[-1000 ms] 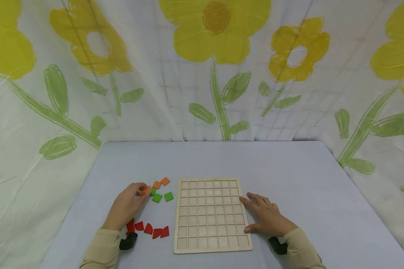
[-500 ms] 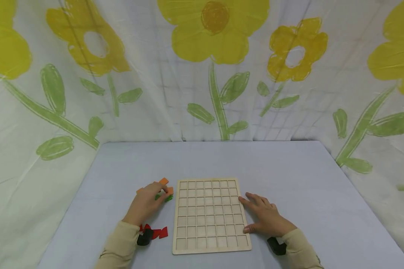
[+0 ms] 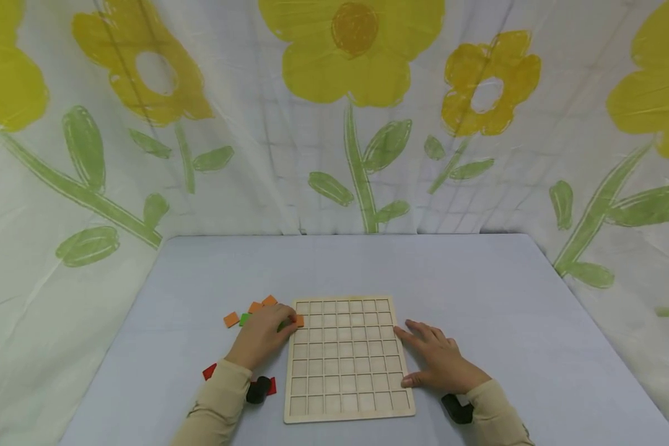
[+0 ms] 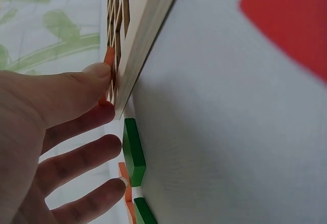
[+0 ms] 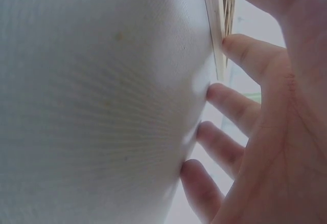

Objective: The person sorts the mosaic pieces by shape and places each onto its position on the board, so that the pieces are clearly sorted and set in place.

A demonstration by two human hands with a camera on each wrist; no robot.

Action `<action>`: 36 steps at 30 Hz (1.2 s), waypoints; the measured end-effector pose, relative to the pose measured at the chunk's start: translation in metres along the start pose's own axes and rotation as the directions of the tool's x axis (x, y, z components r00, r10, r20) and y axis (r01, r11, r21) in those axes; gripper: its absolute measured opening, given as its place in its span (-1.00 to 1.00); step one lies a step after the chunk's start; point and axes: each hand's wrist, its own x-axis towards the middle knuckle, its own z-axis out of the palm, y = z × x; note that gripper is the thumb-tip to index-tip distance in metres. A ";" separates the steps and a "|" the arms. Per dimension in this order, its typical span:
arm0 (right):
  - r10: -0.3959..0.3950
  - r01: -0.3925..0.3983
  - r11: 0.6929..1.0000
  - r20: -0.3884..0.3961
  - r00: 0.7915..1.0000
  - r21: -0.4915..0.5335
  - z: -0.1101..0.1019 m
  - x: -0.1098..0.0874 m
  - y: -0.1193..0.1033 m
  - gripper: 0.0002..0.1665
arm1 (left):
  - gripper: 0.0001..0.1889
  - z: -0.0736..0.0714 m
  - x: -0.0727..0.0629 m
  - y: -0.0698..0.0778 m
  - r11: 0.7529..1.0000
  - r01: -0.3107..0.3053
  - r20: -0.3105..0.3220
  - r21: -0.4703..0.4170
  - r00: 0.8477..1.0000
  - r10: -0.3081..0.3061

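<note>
An orange square tile (image 3: 300, 321) is pinched between the thumb and index finger of my left hand (image 3: 264, 334), at the left edge of a wooden grid board (image 3: 345, 416). The left wrist view shows the same orange tile (image 4: 109, 56) at the board's rim, with the other fingers spread apart. Green tiles (image 4: 134, 152) lie on the table below those fingers. At the board's right edge, my right hand (image 3: 440, 359) rests with thumb and index finger touching the rim. Its other fingertips touch the table in the right wrist view.
Loose orange tiles (image 3: 231, 319) and a green tile (image 3: 244, 319) lie left of the board. Red pieces (image 3: 209, 371) are partly hidden under the left forearm. A flowered cloth (image 3: 245, 204) hangs behind the table (image 3: 451, 266).
My left hand has moved right, carrying the orange tile from the loose tiles to the board's left edge. The right hand has stayed at the board's right edge.
</note>
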 end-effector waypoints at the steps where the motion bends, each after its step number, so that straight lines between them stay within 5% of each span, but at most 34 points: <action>1: -0.001 0.001 1.000 -0.001 1.000 0.002 0.000 0.000 0.000 0.18 | -0.87 0.000 0.000 0.000 1.000 -0.003 -0.002 0.001 1.000 0.003; 36: -0.013 0.014 1.000 -0.017 1.000 0.011 0.001 -0.002 0.000 0.15 | -0.87 0.010 0.010 0.007 0.997 -0.072 -0.011 0.033 0.997 0.072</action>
